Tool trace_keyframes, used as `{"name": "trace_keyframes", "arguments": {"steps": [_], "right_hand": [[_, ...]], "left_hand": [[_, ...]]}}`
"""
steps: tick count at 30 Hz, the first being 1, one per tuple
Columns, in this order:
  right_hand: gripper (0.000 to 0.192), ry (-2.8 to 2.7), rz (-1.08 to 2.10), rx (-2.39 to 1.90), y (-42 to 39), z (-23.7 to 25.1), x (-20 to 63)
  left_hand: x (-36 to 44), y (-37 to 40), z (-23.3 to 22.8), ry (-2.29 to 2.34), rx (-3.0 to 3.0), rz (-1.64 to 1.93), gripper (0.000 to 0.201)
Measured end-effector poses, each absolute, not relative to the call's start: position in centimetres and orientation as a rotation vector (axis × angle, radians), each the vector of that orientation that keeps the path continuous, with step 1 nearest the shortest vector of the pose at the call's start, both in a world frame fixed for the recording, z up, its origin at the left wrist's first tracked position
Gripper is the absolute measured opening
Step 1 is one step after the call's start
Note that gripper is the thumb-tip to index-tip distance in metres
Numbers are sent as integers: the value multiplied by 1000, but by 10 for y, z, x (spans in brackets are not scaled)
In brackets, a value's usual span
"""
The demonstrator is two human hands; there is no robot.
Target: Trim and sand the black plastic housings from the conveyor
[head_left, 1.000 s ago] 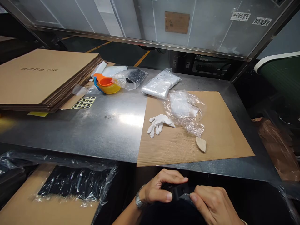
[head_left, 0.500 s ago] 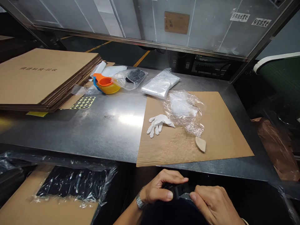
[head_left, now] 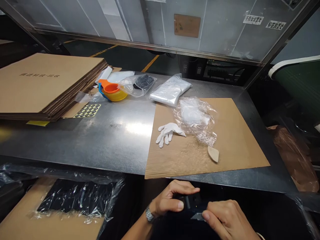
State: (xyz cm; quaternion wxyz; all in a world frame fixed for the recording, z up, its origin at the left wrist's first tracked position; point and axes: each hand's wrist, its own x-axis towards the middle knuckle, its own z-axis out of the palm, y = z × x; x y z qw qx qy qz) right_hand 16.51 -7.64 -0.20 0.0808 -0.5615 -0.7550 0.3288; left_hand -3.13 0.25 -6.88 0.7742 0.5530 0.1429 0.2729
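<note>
Below the near edge of the metal table (head_left: pixel 100 140), my left hand (head_left: pixel 170 200) and my right hand (head_left: pixel 225 220) both pinch a small black part (head_left: pixel 191 202) between thumb and fingers. A watch sits on my left wrist. My right thumb presses a thin flap at the part's lower edge. Dark material lies beneath the part, its shape unclear.
A cardboard sheet (head_left: pixel 225 140) carries a white glove (head_left: pixel 168 132), crumpled clear plastic (head_left: pixel 196 118) and a small tan piece (head_left: pixel 213 154). Farther back are a bag pack (head_left: pixel 170 90), orange and yellow cups (head_left: pixel 112 91), a sticker sheet (head_left: pixel 88 110), stacked cardboard (head_left: pixel 47 83). A plastic-lined box (head_left: pixel 72 200) sits lower left.
My right hand has slid slightly down and right along the black part, its thumb now lower. The left hand keeps its grip. The view shifted a little.
</note>
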Motion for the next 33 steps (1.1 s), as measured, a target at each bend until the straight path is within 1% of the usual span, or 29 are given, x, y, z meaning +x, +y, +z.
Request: {"name": "trace_keyframes", "arguments": {"steps": [8,13,16,22,33], "right_hand": [[42,-1974,1118,-1629,-76,0,167],[41,-1704,1148,-1609,-74,-6,169],[41,-1593,1146,-1612,-72,-9,170],[32,-1558,1102,-1632,-67,-12,171],[33,-1489,1147,-1659,-68,-17,169]], "left_hand": [[-28,-4,-70,357,1085,611,53],[-17,-17,-76,394,710,635,53],[-9,-23,-75,382,583,696,51],[-1,-27,-61,413,409,709,48],[-2,-28,-61,433,226,607,50]]}}
